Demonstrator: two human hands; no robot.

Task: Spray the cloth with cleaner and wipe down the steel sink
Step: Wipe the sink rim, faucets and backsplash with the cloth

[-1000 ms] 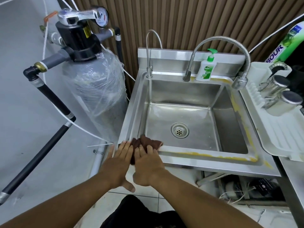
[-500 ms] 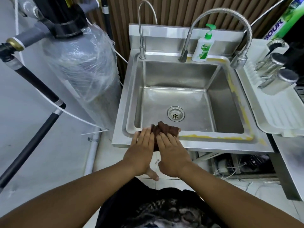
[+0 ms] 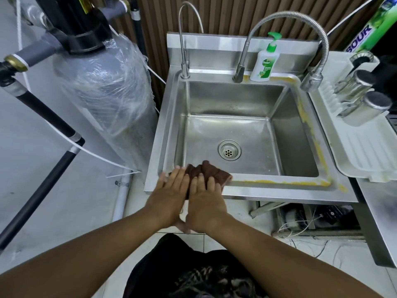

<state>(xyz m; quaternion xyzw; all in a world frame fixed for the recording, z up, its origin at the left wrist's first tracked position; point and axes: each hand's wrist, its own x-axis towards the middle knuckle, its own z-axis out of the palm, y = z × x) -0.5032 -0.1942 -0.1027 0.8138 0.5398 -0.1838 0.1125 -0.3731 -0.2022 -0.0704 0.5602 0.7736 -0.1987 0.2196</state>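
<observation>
Filter tank (image 3: 107, 93), plastic-wrapped, stands at left with a black valve head (image 3: 79, 29) on top. Soap bottle (image 3: 263, 63) stands upright beside the flexible tap (image 3: 311, 80) base. White drainer tray (image 3: 365, 151) at right carries steel cups (image 3: 363, 109) lying sideways.

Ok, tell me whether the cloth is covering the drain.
No, the cloth lies on the front rim of the sink, and the drain shows bare.

Bare forearms (image 3: 90, 252), black patterned garment (image 3: 193, 274)

Near rim of the sink (image 3: 279, 189): much of the brown cloth (image 3: 214, 172) sits hidden under the left hand (image 3: 169, 194) and right hand (image 3: 206, 203). Left of the sink, the wrapped tank (image 3: 107, 93) runs off the top edge; right of the sink, so does the green packet (image 3: 378, 24).
</observation>
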